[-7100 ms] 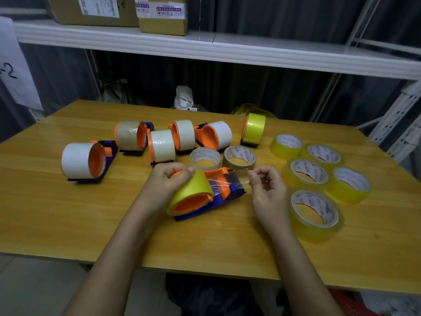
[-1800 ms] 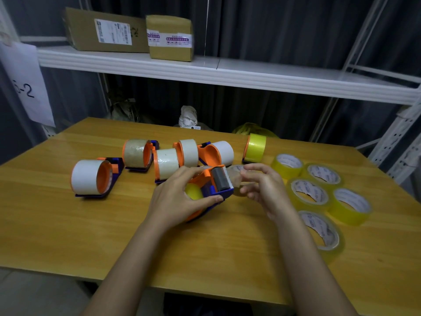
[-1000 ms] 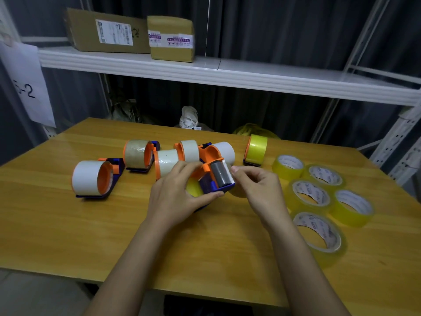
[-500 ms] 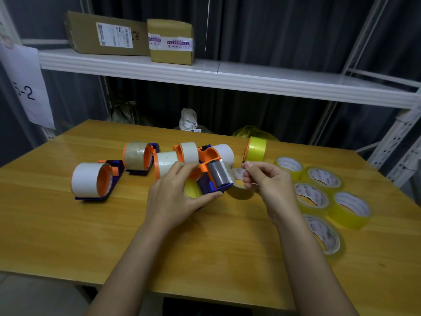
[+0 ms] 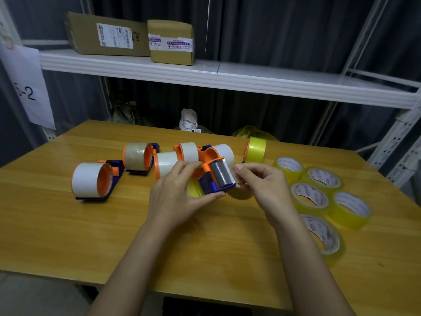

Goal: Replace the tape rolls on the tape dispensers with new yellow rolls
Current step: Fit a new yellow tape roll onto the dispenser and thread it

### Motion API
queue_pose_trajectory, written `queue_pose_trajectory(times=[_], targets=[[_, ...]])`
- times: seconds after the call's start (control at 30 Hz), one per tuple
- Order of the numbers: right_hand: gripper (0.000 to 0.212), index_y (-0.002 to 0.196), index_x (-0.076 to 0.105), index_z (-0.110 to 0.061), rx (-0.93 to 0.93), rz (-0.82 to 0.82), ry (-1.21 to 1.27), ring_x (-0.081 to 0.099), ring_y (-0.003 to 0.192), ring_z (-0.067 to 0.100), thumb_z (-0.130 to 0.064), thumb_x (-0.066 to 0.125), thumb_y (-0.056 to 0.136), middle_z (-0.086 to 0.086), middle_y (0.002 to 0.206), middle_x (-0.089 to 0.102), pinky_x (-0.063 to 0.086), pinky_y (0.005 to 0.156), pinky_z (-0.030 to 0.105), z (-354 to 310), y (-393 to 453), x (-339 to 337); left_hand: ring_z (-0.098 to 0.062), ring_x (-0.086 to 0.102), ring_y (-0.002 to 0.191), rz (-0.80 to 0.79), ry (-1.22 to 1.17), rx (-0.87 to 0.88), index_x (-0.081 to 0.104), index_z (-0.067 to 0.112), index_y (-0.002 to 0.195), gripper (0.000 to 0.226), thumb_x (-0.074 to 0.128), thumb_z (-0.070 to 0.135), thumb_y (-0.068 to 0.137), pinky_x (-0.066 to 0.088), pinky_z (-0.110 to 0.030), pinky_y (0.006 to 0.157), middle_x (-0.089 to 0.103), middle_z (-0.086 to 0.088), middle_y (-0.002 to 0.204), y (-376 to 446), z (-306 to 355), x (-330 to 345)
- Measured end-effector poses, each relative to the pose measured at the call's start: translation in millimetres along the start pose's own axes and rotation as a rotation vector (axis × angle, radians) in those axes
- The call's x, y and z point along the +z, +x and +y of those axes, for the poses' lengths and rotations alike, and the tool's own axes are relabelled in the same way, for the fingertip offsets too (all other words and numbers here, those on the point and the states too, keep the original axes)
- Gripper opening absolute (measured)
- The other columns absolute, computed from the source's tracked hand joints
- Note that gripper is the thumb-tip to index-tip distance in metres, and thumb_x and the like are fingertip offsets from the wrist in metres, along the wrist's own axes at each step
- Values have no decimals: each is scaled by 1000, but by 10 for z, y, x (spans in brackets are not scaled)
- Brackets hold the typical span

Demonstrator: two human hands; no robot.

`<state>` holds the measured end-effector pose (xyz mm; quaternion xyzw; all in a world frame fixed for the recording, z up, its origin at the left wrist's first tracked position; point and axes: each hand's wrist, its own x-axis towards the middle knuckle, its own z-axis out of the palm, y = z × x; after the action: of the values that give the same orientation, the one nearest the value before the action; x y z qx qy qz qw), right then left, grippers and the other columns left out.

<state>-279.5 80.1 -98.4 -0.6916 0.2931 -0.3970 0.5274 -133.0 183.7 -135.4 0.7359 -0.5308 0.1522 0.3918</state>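
At the counter's (image 5: pixel 68 236) near centre, the left hand (image 5: pixel 175 197) is clamped round a dispenser (image 5: pixel 214 179), raised and tilted so the grey roller (image 5: pixel 222 173) faces up; its yellow roll (image 5: pixel 194 190) shows under the palm. The right hand (image 5: pixel 262 185) pinches something at the roller's edge, probably the tape end, though no film is discernible. Judged light and rigid, the plastic body is best held by the frame, clear of the cutter teeth. The film would be thin, sticky and easily creased; take it by the edges. To the right lie five spare rolls (image 5: pixel 312 197). Farther back stand five more dispensers; one (image 5: pixel 256 149) already carries yellow, four hold pale rolls (image 5: pixel 87 180).
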Motion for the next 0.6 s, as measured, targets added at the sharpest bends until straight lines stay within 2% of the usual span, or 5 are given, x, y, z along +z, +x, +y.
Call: queue_pose_trajectory(times=[0.13,0.3,0.43,0.6], targets=[[19,79,69,-28,-67,47,-63,62,71,4,-16,63,92,-6,76,70,53,68,24,6,13,10,-1,53,87,-16,6,-5,57,25,118,76,52,79,65,31,-6,60,60,10,106,-3,17,-12],[21,80,66,-32,-101,71,-125,61,71,-2,-16,61,93,-10,77,69,51,67,20,3,14,4,-1,54,84,-10,4,-3,57,26,115,73,52,79,66,29,-5,60,60,11,104,-8,47,-7],[21,80,68,-28,-54,46,-76,61,71,1,-14,61,93,-7,78,69,51,67,22,52,38,10,1,50,86,-9,-17,7,58,23,117,76,51,79,66,31,-6,61,60,9,106,-7,60,0],[19,82,69,-25,9,5,-16,59,67,-2,-13,60,94,-8,78,69,47,62,16,63,42,2,0,51,88,1,-35,8,59,22,117,76,52,78,66,32,-8,62,61,8,107,-6,75,-5]])
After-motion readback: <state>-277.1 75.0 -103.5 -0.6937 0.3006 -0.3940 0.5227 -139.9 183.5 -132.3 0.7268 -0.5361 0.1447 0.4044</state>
